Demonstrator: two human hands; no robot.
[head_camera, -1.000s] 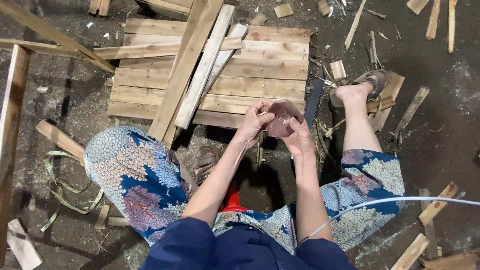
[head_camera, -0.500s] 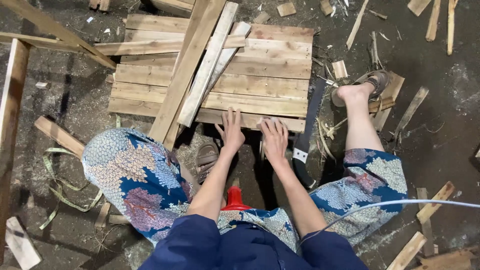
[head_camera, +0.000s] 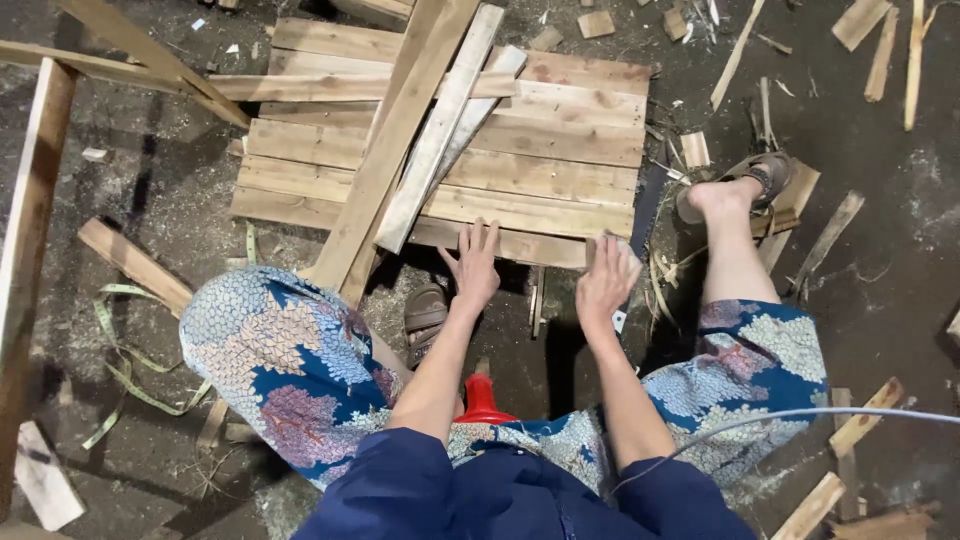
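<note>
A: Where did your hands sit relative to the panel?

B: Your left hand lay flat, fingers spread, on the near edge of the slatted wooden panel at centre frame, gripping nothing. Your right hand pressed at the panel's lower right corner; a pale edge showed under the fingertips, likely the sanding sheet, but you could not tell whether the hand clasped it.

A: Materials?

B: The panel was pale, rough-sawn wood, rectangular, about six slats visible. Three loose planks lay diagonally across it, long and flat. A dark saw blade lay just beside the panel's right edge, partly hidden.

A: Counts elsewhere?

B: Two sandals: one below the panel, one on the foot at right. One red stool lay under you. Wood offcuts were scattered upper right, sawdust on the dark floor.
</note>
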